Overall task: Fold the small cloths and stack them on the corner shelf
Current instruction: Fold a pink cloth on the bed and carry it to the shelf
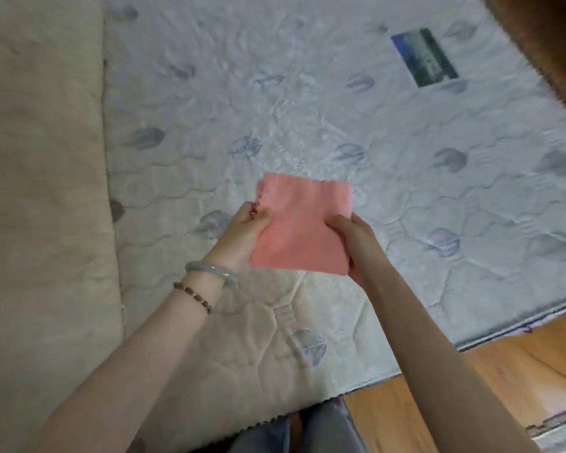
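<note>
My left grip (242, 235) and right grip (356, 246) each pinch a side of the small pink zigzag-edged cloth (303, 223), held between them over the quilted white mattress (307, 109). Beyond my right grip is a blue-green label (423, 57), its writing too blurred to read.

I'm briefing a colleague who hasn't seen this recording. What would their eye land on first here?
The pink cloth at mid-frame stands out, held over the pale quilted mattress. The left hand grips its left edge and the right hand its right edge. Next come the pale green bangle on the left wrist and the dark label on the mattress at upper right.
</note>
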The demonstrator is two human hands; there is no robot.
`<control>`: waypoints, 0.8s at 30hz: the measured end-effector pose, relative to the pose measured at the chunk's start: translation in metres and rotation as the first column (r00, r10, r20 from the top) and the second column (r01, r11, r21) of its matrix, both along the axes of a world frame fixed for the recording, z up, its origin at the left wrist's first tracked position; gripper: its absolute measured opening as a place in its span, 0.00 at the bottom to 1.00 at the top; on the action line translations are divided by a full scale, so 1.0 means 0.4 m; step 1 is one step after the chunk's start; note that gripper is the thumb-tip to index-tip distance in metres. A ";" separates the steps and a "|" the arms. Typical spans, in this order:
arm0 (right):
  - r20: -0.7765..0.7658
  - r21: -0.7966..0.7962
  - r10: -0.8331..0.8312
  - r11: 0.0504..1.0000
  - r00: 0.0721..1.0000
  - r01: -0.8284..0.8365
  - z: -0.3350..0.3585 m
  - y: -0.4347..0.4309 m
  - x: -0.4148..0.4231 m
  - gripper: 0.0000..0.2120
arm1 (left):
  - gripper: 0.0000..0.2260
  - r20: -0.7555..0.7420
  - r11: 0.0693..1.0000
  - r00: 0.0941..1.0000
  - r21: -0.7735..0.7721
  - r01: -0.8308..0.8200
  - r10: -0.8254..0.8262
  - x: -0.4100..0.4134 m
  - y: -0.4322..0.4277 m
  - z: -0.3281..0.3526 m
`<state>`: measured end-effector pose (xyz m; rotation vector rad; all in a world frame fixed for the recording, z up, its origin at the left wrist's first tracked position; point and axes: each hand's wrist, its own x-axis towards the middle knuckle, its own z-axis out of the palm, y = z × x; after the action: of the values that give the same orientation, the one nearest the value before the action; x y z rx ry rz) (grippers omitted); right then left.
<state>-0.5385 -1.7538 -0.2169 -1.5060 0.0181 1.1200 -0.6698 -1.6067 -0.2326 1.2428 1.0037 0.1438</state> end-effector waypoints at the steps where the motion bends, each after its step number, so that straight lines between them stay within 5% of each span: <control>1: 0.028 0.013 -0.039 0.999 0.999 0.039 0.048 -0.023 0.017 0.10 | 0.19 0.016 1.000 1.000 0.005 0.027 -0.027 0.032 -0.013 0.047; 4: 0.105 0.049 -0.159 0.987 0.982 0.154 0.184 -0.102 0.061 0.06 | 0.08 0.064 0.988 0.987 0.067 0.142 -0.146 0.127 -0.069 0.185; 8: 0.202 0.098 -0.323 0.946 0.924 0.309 0.320 -0.203 0.134 0.08 | 0.19 0.125 0.944 0.944 0.171 0.283 -0.306 0.266 -0.127 0.325; 15: 0.286 0.183 -0.487 0.873 0.825 0.452 0.481 -0.415 0.271 0.11 | 0.10 0.214 0.856 0.855 0.341 0.388 -0.473 0.500 -0.305 0.481; 20: 0.342 0.187 -0.537 0.843 0.771 0.504 0.548 -0.629 0.388 0.02 | 0.12 0.261 0.829 0.800 0.328 0.453 -0.540 0.660 -0.507 0.543; 24: 0.359 0.182 -0.585 0.808 0.728 0.560 0.587 -0.838 0.518 0.11 | 0.09 0.308 0.815 0.758 0.289 0.502 -0.576 0.804 -0.714 0.590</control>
<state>-0.3313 -2.0890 0.0179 -1.5005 0.1583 0.2958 -0.3481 -1.8924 0.0035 1.5638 0.2613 0.0219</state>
